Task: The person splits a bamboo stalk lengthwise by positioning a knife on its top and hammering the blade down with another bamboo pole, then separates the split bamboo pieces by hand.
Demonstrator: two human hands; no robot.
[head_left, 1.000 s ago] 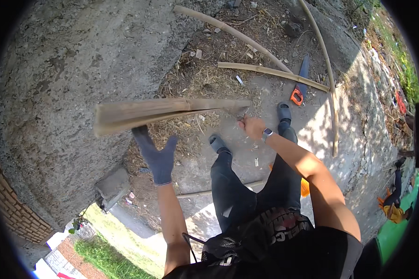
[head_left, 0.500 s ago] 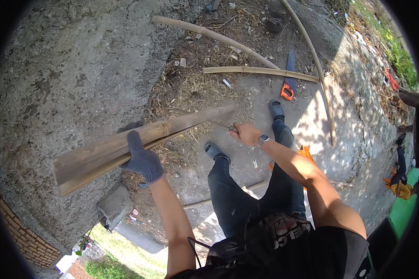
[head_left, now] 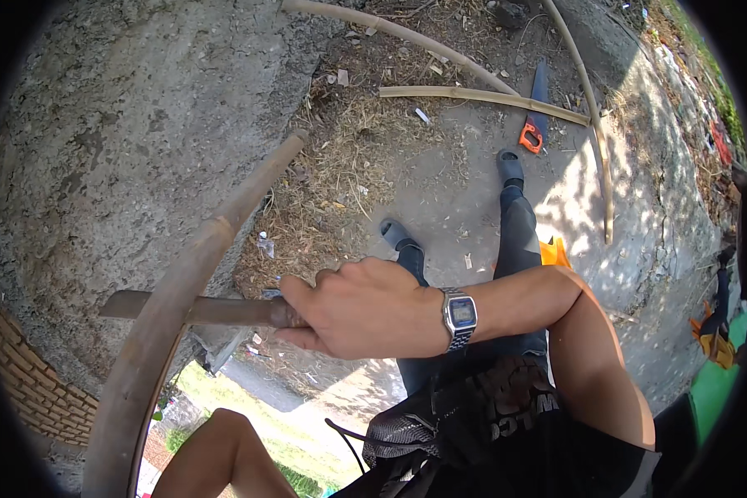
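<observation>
A long split bamboo pole (head_left: 179,278) slants up from the lower left edge, its narrower far end over the concrete ledge. My bare right hand (head_left: 369,307), with a metal watch (head_left: 460,312) on its wrist, is closed around the handle of a long knife. The flat dark blade (head_left: 228,311) points left and passes behind the bamboo, its tip showing on the far side. I cannot tell how deep it sits in the split. My left arm (head_left: 216,461) bends at the lower left; its hand is out of view.
A handsaw with an orange handle (head_left: 531,138) lies ahead beside a bamboo strip (head_left: 473,94) and a long curved pole (head_left: 585,91). Rough concrete (head_left: 158,124) rises at left, with dry straw (head_left: 332,166) along its edge. A person in dark trousers and orange (head_left: 716,336) is at far right.
The bamboo has swung steeper and come nearer to me. My right hand with the knife has moved left, its blade now crossing the bamboo. My gloved left hand has gone from view.
</observation>
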